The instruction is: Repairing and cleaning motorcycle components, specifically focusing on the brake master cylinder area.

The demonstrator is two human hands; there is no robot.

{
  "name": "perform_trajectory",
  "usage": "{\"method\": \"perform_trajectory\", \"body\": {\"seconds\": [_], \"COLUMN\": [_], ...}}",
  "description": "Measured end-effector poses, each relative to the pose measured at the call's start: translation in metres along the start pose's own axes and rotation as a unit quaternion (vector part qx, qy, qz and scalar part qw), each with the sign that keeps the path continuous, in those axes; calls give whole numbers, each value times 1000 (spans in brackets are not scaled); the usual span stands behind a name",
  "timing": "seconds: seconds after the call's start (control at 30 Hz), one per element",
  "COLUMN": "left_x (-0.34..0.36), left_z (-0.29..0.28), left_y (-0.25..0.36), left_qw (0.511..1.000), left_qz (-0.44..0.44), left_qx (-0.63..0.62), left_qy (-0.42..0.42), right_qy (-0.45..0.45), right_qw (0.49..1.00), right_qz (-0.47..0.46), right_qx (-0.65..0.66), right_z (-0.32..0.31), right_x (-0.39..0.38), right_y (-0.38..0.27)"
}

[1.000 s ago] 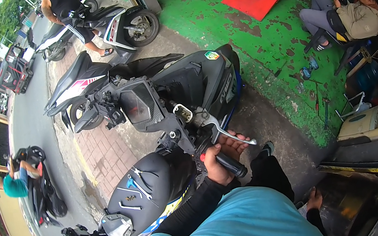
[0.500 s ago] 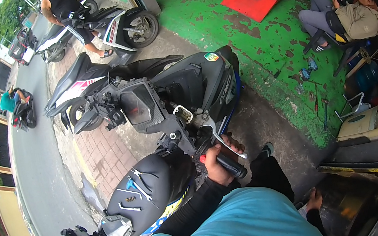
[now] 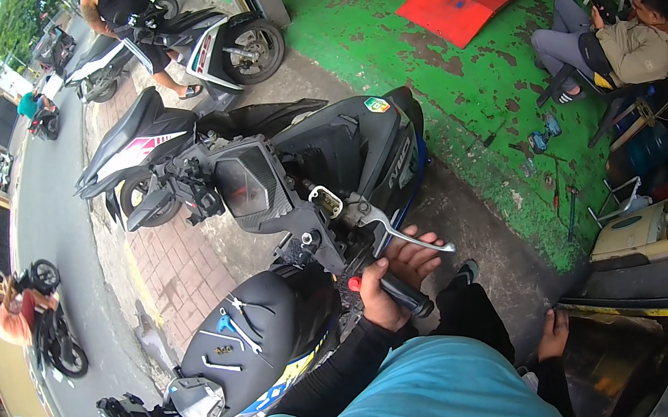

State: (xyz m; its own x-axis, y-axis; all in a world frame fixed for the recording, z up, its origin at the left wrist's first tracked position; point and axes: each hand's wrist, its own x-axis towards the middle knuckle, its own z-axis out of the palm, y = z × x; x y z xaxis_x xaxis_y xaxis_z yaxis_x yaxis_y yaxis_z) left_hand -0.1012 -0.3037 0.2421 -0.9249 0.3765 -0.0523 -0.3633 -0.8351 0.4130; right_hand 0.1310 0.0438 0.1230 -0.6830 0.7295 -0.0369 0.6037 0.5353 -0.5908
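Observation:
My left hand [image 3: 392,291] grips the black handlebar grip [image 3: 411,300] by a red switch, its fingers uncurled beneath the silver brake lever [image 3: 410,238]. Beside the lever sits a fluid reservoir [image 3: 325,203] with its top off, near the dash housing [image 3: 247,188]. Wrenches [image 3: 243,325] and small brass-coloured parts lie on the scooter's black seat [image 3: 270,299]. My right hand [image 3: 552,334], at the lower right, has its fingers curled on the edge of a dark ledge [image 3: 604,289].
Scooters [image 3: 132,136] stand ahead. Someone [image 3: 109,12] is beside one; another person [image 3: 620,41] sits on the green floor [image 3: 500,92] near tools [image 3: 543,140] and red ramps [image 3: 459,2]. A beige panel [image 3: 654,221] lies at right. Riders [image 3: 16,315] pass on the road.
My left fingers, curled at the lever half a second ago, are now uncurled. My right hand has risen to the ledge edge. One rider moved up the road; another appeared.

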Motion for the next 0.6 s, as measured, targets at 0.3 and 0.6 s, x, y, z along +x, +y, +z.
{"method": "perform_trajectory", "body": {"seconds": [0.3,0.6], "left_x": [-14,-52], "left_z": [-18,-59], "left_y": [-1,14], "left_qw": [994,947], "left_qz": [39,9], "left_qx": [102,318], "left_qy": [31,43], "right_qy": [-255,-516], "right_qw": [910,751], "right_qz": [-311,-392], "right_qx": [102,124], "right_z": [33,67], "right_x": [21,-23], "right_y": [-209,-308]}}
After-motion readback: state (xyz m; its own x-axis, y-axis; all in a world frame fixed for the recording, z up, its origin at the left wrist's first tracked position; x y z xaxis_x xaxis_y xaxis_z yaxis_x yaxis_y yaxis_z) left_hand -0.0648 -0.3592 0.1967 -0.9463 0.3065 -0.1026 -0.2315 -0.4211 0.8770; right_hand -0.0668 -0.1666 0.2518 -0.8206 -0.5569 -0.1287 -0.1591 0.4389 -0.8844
